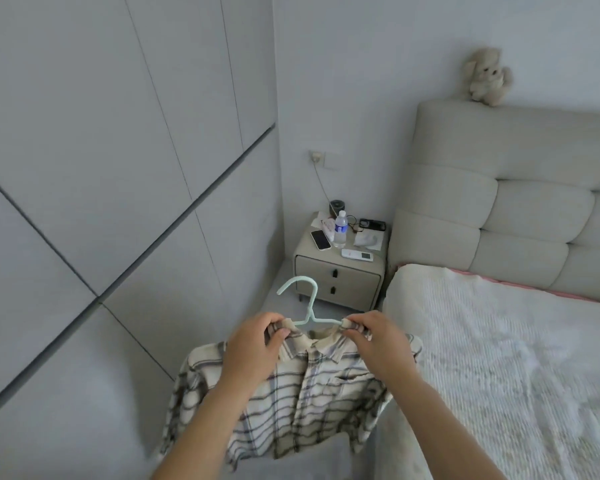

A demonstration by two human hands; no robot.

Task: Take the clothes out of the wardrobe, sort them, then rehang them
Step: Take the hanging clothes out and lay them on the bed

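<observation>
Wardrobe doors [94,161], pale grey and closed, fill the left side of the view, crossed by dark seams. Just right of them, in mid-air between wardrobe and bed, a plaid shirt [291,403] in cream with grey and blue stripes hangs on a mint-green hanger [305,306], its hook standing up and curling to the left above the collar. The left hand [253,344] is closed on the left side of the collar, fingers pinching the cloth where it sits over the hanger's shoulder. The right hand [378,341] grips the right side of the collar in the same way, thumb and fingers clamped on the fabric. The shirt's body drapes down below both forearms, one sleeve falling at lower left.

Behind the hanger, in the corner, a nightstand [336,275] with two drawers carries a water bottle [340,228], a phone [320,240] lying flat just left of it, and a white remote [357,255] near the front edge. A cable runs up to a wall socket [316,155]. Right of that is the bed [506,358] with a white textured cover and a padded headboard [499,202], on top of which sits a plush toy [487,76].
</observation>
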